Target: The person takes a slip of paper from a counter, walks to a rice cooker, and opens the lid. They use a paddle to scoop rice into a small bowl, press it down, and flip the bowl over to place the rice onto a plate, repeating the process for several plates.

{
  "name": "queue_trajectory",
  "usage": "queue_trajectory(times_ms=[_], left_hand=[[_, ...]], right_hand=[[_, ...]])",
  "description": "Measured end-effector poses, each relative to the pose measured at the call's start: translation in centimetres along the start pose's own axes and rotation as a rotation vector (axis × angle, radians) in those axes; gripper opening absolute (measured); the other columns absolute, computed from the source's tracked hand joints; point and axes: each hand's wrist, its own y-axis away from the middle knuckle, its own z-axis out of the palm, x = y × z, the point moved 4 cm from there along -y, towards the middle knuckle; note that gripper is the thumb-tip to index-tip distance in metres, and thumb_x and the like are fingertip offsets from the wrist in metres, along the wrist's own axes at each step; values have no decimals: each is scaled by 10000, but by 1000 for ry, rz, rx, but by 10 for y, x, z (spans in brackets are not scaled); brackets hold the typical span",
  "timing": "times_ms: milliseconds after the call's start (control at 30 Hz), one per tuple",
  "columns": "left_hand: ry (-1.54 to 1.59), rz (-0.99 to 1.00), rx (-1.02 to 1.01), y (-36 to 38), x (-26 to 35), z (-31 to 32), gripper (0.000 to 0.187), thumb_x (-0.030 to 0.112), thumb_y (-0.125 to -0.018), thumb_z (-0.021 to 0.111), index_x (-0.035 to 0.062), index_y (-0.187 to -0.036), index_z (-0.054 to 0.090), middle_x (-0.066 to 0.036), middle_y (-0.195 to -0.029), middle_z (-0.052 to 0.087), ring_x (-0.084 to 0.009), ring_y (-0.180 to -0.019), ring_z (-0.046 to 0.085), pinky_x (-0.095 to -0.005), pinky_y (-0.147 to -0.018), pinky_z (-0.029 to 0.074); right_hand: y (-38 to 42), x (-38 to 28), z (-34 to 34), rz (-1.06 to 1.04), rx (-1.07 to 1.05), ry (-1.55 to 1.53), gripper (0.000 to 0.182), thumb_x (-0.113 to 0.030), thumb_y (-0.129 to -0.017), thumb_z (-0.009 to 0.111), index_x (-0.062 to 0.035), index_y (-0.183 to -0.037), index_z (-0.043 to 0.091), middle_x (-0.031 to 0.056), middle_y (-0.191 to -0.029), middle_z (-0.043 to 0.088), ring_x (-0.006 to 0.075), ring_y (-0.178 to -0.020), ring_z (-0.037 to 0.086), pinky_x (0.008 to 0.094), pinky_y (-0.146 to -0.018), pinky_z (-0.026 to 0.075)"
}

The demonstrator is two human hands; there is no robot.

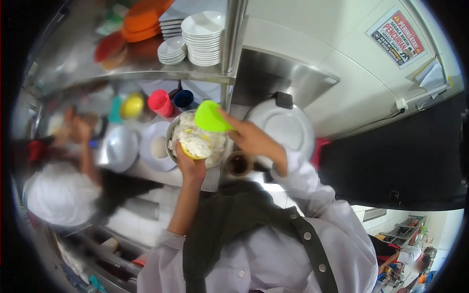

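At the counter, head view, seen from above over the person's white jacket and dark apron:

1. Left hand (190,165): fingers closed around a small yellow bowl (194,146), gripped from below. The bowl is heaped with white rice and is held over the near edge of a metal rice basin (172,131).
2. Right hand (251,139): fingers closed on a green scoop (210,117), which is tilted above the rice, just over the yellow bowl and apart from it.
3. Metal rice basin: round, filled with white rice, standing on the counter directly below both hands.
4. White plate (156,146): just left of the basin, bearing a small pale mound.
5. Rice cooker lid (286,124): large, round, white, with a black handle at the top, right of the basin.
6. Small dark cup (238,163): on the counter, near the right wrist.
7. Coloured cups behind the basin: pink cup (160,102), dark blue cup (183,99), yellow cup (132,106).
8. Steel shelf above: stack of white bowls (202,36), a lower stack beside it, orange plates (141,22).
9. Warning notice (396,36): red and white, fixed on the wall at upper right.
10. Co-worker in white (61,193): at far left, blurred, hands raised at the counter; what those hands hold cannot be told.
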Motion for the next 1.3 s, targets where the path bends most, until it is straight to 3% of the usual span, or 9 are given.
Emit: queue_trajectory(times_ms=[100,200,233,267,367,467,667,1000,1300], left_hand=[[-1074,345,-209,2,3,-9,548,469,-1049,351,95,-1441,439,-87,-1422,525,-249,-1301,518,-427,-1090,414],[-995,205,-146,-2,-2,-16,530,452,-1048,358,89,-1419,463,-81,-1394,550,-249,-1284,534,-422,-1084,421],[-641,44,-46,-1,-4,-8,521,448,-1049,349,88,-1403,479,-82,-1380,560,-249,-1280,536,-426,-1081,423],[-281,-106,53,3,-4,-1,514,444,-1049,340,88,-1386,496,-82,-1365,571,-249,-1277,539,-430,-1078,425],[-165,-175,33,10,7,14,504,451,-1041,339,106,-1355,528,-84,-1332,592,-262,-1257,548,-455,-1064,433],[-111,-209,124,11,11,10,498,458,-1032,345,123,-1343,543,-85,-1326,596,-277,-1239,555,-486,-1054,437],[-103,-183,123,9,8,1,493,475,-1011,384,149,-1346,540,-85,-1312,602,-285,-1215,565,-520,-1030,439],[-6,-111,31,8,14,18,494,409,-1011,369,97,-1358,531,-99,-1319,605,-279,-1229,567,-458,-1051,446],[-22,-163,63,14,31,2,471,395,-997,392,113,-1335,559,-85,-1311,616,-266,-1220,573,-465,-1027,446]], right_hand=[[-40,-12,-2,44,-355,-69,442,-259,-942,603,-172,-1375,583,197,-1188,664,390,-1006,650,428,-887,503],[-59,-24,12,-156,-560,57,437,-271,-951,592,-155,-1372,584,192,-1204,665,382,-1077,631,416,-939,481],[-58,-26,16,-113,-660,84,424,-270,-953,591,-147,-1359,598,177,-1234,661,373,-1124,613,406,-976,465],[-55,-21,21,-120,-666,81,424,-270,-953,591,-147,-1359,598,177,-1234,661,373,-1124,613,406,-976,465],[-30,10,41,-195,-557,-101,484,-196,-954,560,-175,-1436,523,214,-1199,657,383,-1073,627,422,-937,489],[1,-24,57,106,-659,176,582,-140,-919,541,-188,-1491,447,224,-1126,668,390,-1044,636,455,-930,493],[18,-15,67,-57,-322,142,584,-125,-897,503,-175,-1477,459,231,-908,646,403,-866,655,508,-800,511],[37,-28,76,72,-336,340,666,-102,-872,546,-174,-1517,394,261,-925,672,407,-760,676,529,-741,539],[19,6,76,-106,-455,-277,578,-168,-946,527,-162,-1513,412,245,-994,673,361,-913,683,437,-801,523]])
